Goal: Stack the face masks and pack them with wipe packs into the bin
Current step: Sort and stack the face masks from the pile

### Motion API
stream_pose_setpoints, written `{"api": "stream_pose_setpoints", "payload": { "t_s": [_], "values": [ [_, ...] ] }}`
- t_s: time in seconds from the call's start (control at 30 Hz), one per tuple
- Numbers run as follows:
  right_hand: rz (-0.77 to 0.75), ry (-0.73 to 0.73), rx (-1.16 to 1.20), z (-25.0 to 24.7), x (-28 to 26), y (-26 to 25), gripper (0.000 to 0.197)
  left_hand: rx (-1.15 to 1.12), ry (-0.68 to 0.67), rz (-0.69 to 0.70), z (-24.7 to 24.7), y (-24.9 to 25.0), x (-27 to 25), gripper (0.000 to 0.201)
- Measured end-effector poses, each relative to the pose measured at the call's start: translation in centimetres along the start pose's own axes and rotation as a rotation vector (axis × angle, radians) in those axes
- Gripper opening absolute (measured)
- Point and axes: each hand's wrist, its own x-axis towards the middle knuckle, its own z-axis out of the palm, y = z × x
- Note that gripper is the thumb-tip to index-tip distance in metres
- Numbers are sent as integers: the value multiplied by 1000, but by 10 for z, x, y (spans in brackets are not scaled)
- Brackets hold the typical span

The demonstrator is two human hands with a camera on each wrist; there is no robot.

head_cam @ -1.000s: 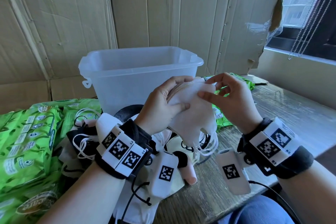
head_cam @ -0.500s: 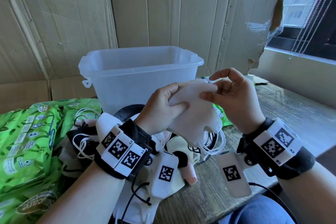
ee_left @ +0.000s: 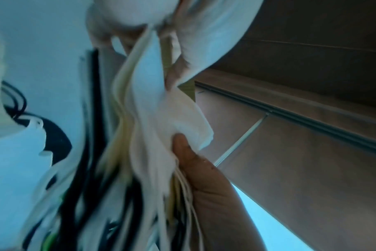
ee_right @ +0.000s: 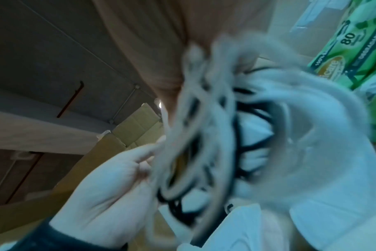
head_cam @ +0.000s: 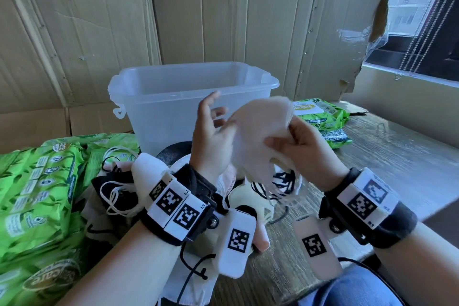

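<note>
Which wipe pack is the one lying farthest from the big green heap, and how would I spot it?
Start at the clear plastic bin in the middle of the table. Look just past its right side, toward the window: a green wipe pack lies flat there with a pale label on top. Unlike the heaped packs on the left, it sits behind the hands, with only one smaller pack beside it.

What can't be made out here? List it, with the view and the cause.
- Number of masks in the held stack: head view, motion blur; left wrist view, layers smear together.
- Floor of the bin: head view, its frosted front wall hides it.
- Right hand fingertips: head view, behind the stack.
- Ear loops: right wrist view, blurred into a tangle.
- Wipe packs at left: head view, cut off by the edge.
</note>
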Motion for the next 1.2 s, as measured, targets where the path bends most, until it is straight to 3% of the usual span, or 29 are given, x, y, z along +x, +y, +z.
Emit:
{"api": "stream_pose_setpoints", "payload": {
  "t_s": [0.1,0.17,0.2,0.3,0.37,0.43,0.57,0.7,0.8,0.9,1.03,1.13,1.2],
  "values": [
    [-34,128,157,7,2,0,34,-153,36,-208,4,-7,0,70],
    [-46,75,174,14,0,1,34,-178,5,-280,8,-8,-1,92],
    [-57,21,131,16,-1,3,39,-196,8,-296,10,-8,-2,93],
    [-36,-130,12,15,-3,2,59,-245,36,-300,14,-12,-3,80],
    [21,-159,0,10,-1,-1,49,-176,28,-231,10,-11,-1,78],
    [57,-125,-15,2,1,-9,33,-151,21,-128,2,-9,2,78],
    [116,-28,171,-18,8,-19,53,-36,-28,110,-10,-5,4,56],
    [49,144,163,-23,13,-21,40,83,-249,230,-10,1,0,36],
    [4,41,6,-21,9,-18,46,149,-352,134,-11,0,1,33],
    [86,-169,-134,-24,4,-20,55,134,-241,74,-21,0,8,27],
    [126,58,-100,-27,9,-11,36,137,-131,83,-19,2,10,21],
    [104,-116,-261,-12,7,-2,38,220,-107,100,-18,0,8,23],
    [171,-135,-191,-11,9,4,40,268,-66,97,-24,1,12,23]
  ]
}}
